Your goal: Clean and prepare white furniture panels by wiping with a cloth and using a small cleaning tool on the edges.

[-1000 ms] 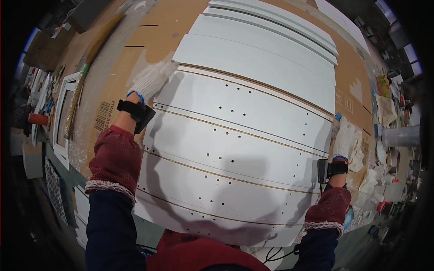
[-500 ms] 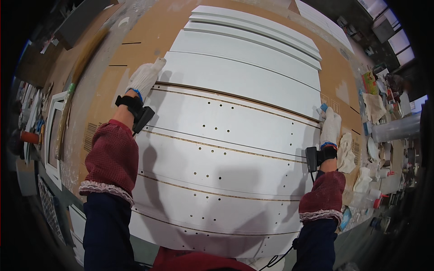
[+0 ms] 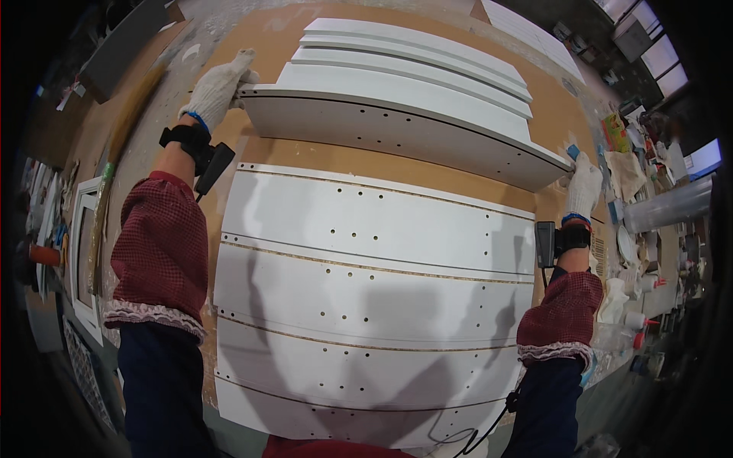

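Observation:
My left hand (image 3: 217, 93) and my right hand (image 3: 584, 187), both in white knit gloves, grip opposite ends of a long white panel (image 3: 321, 122). The panel is tipped up on edge, and its shaded face with small drilled holes is turned toward me. A bit of blue (image 3: 573, 152) shows at the fingertips of my right hand. Closer to me, several white drilled panels (image 3: 427, 221) lie side by side, with brown grooves along them. Beyond the held panel, more white panels (image 3: 412, 53) lie overlapped like steps.
Brown cardboard (image 3: 298, 153) covers the work surface under the panels. At the right stand a clear plastic cylinder (image 3: 668, 204), cloths (image 3: 628, 174) and bottles. A white frame (image 3: 85, 259) leans at the left. A black cable (image 3: 500, 420) hangs near my right arm.
The far panel, flat and plain side up before, is now raised and tilted so its drilled face shows. A strip of cardboard is uncovered below it. My left hand has moved up and outward.

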Tool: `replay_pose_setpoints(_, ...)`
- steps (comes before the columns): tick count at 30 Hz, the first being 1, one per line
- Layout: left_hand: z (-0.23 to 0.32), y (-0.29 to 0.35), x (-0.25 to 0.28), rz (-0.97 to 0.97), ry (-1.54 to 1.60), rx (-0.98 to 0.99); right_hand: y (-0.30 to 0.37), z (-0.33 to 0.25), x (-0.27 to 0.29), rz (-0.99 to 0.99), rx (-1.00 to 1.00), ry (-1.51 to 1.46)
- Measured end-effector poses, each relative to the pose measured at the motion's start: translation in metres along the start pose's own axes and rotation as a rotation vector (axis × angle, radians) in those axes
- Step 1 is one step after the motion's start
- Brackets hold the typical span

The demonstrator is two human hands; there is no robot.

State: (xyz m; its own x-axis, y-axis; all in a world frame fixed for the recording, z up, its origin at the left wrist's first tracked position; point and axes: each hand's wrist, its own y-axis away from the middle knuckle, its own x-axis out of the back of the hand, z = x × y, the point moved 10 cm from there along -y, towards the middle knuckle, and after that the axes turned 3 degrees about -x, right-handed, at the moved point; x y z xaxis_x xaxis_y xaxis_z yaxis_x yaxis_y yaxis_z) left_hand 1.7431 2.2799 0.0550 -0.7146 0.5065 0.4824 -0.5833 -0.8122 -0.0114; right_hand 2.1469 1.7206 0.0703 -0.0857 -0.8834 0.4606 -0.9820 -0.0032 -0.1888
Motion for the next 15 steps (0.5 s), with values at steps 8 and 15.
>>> replay_pose_setpoints(8, -0.021, -0.013, -0.032, 0.089, -0.106, -0.055, -0.025, 0.034, -0.051, -0.104, -0.156, -0.149)
replay_pose_setpoints(15, -0.043, 0.011, -0.035, 0.028, -0.407, -0.014, -0.011, 0.063, -0.046, -0.061, -0.047, 0.345)
